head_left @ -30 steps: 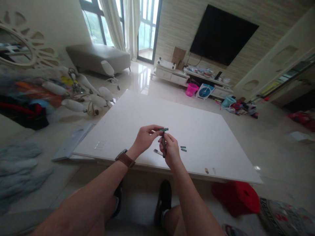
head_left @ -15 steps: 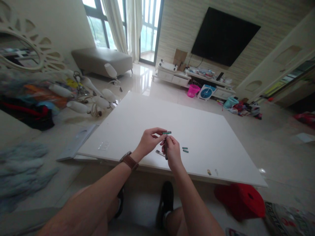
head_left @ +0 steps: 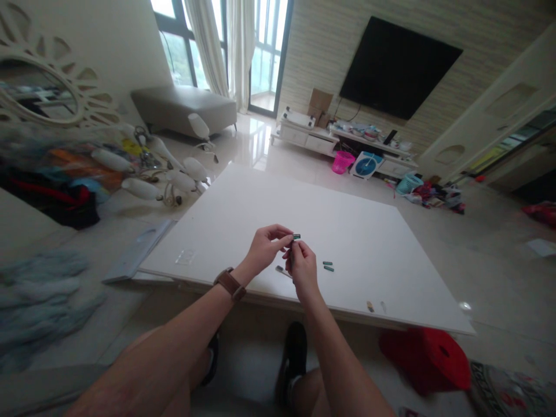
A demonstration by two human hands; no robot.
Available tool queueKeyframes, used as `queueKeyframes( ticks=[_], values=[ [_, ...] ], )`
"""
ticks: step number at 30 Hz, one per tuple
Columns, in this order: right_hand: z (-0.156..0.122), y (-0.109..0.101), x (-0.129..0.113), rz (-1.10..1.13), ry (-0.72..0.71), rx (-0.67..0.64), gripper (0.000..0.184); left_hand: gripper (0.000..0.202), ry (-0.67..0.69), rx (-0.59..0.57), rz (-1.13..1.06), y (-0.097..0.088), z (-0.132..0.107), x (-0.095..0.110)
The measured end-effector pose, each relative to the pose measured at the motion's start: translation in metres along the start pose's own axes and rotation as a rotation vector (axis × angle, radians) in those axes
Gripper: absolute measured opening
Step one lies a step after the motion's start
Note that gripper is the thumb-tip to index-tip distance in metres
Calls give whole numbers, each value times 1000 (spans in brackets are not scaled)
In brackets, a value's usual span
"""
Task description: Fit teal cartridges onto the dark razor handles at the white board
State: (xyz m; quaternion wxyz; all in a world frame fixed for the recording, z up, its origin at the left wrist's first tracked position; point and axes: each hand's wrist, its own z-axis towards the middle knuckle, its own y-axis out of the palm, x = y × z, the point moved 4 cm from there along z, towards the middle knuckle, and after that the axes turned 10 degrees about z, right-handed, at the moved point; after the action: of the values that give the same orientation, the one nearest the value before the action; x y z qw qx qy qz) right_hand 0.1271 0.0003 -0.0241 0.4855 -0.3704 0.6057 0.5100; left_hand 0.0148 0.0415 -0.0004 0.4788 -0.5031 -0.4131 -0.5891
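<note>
Over the near part of a white board (head_left: 347, 231), my left hand (head_left: 266, 249) pinches a small green cylinder (head_left: 296, 236), perhaps a battery. My right hand (head_left: 302, 267) is closed round a thin dark stick-like object held upright just under that cylinder. The two hands touch at the fingertips. Two more small green cylinders (head_left: 328, 266) lie on the board to the right of my hands. A short grey piece (head_left: 280, 270) lies flat on the board just left of my right hand. A brown watch sits on my left wrist.
A chandelier with white glass shades (head_left: 165, 168) lies on the floor at the left, by a round mirror. A red stool (head_left: 428, 359) stands at the board's near right corner. Two tiny pieces (head_left: 374, 306) lie near the front edge. Farther back are a TV cabinet, a pink basket (head_left: 341, 161) and a fan.
The green cylinder showed longer sideways between my fingertips before; now only a short end of it shows. My hands have stayed together in the same spot.
</note>
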Motion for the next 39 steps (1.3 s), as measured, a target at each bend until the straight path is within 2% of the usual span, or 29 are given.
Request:
queueKeyframes(
  ticks=[6, 15, 39],
  values=[
    [-1, -1, 2, 29, 4, 35, 37, 22, 32, -20, 54, 2, 0, 5],
    [2, -5, 3, 34, 36, 65, 37, 21, -18, -55, -19, 7, 0, 2],
    [-3, 0, 3, 67, 51, -46, 35, 16, -136, -9, -100, 3, 0, 1]
  ],
)
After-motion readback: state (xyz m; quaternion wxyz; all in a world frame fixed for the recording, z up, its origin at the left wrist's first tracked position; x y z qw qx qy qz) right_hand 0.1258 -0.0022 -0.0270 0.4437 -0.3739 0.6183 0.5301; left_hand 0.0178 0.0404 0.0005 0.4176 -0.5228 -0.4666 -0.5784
